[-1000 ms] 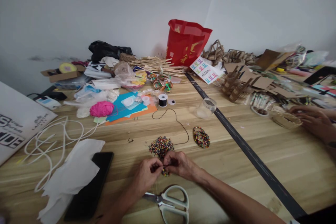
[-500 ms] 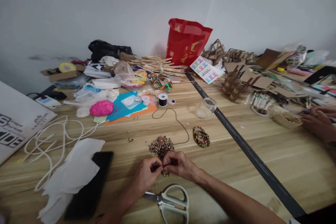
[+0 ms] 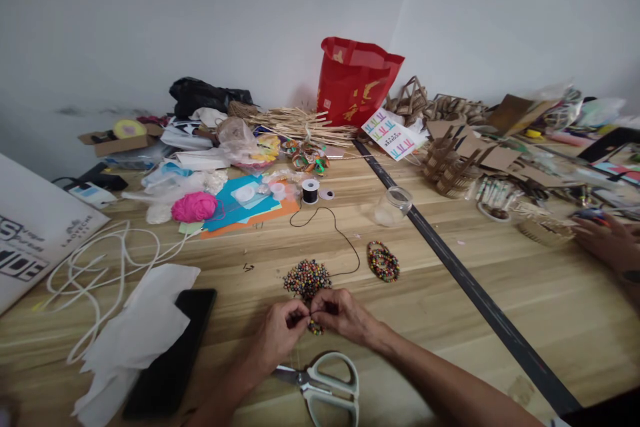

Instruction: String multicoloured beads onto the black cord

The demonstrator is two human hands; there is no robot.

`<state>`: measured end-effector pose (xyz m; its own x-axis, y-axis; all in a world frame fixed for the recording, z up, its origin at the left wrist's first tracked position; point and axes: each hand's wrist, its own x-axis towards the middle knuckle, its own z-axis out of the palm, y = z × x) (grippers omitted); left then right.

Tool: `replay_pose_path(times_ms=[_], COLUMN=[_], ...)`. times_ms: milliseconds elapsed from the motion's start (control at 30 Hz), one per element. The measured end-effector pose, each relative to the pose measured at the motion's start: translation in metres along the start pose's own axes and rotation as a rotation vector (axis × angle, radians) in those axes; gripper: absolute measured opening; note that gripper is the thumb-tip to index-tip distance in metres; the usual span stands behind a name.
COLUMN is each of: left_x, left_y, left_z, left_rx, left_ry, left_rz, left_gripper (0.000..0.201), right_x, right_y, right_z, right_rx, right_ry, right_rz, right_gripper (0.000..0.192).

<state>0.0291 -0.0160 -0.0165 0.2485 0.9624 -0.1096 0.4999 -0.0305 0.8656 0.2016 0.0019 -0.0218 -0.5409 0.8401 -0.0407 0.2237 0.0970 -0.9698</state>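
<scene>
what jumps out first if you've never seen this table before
Front and centre, the left hand and right hand pinch together over a strand of beads, just near a heap of multicoloured beads. At the back wall a red bag stands out, with a pink yarn ball left of centre.

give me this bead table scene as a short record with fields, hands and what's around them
left hand: left hand pinches the black cord at the fingertips
right hand: right hand meets it, fingertips together over a short strand of beads
bead pile: bead pile lies just beyond the hands
bracelets: beaded bracelets right of the pile
spool: cord spool farther back
scissors: scissors nearest the camera
phone: black phone on the left
other person: a hand at the right edge
</scene>
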Motion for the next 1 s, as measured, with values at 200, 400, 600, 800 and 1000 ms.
replay_pose_path(times_ms=[200, 400, 600, 800, 1000], left_x=[-0.005, -0.011, -0.013, -0.009, -0.006], left_y=[-0.003, -0.001, -0.001, -0.003, 0.002], left_z=[0.001, -0.002, -0.003, -0.001, 0.000], left_rx=[0.245, 0.593, 0.700, 0.531, 0.404], left_ry=[0.075, 0.183, 0.189, 0.154, 0.085], left_rz=[0.221, 0.604, 0.727, 0.594, 0.370], left_gripper=[0.016, 0.022, 0.024, 0.018, 0.016], right_x=[-0.002, -0.001, 0.001, 0.003, 0.003], right_y=[-0.002, 0.001, 0.005, 0.010, 0.011], right_z=[-0.001, -0.002, -0.004, -0.002, 0.000], right_rx=[-0.019, 0.040, 0.134, 0.167, 0.276], right_ry=[-0.013, -0.037, -0.077, -0.031, -0.031], right_rz=[0.019, 0.048, 0.071, 0.052, 0.110], right_gripper=[0.007, 0.006, 0.009, 0.008, 0.011])
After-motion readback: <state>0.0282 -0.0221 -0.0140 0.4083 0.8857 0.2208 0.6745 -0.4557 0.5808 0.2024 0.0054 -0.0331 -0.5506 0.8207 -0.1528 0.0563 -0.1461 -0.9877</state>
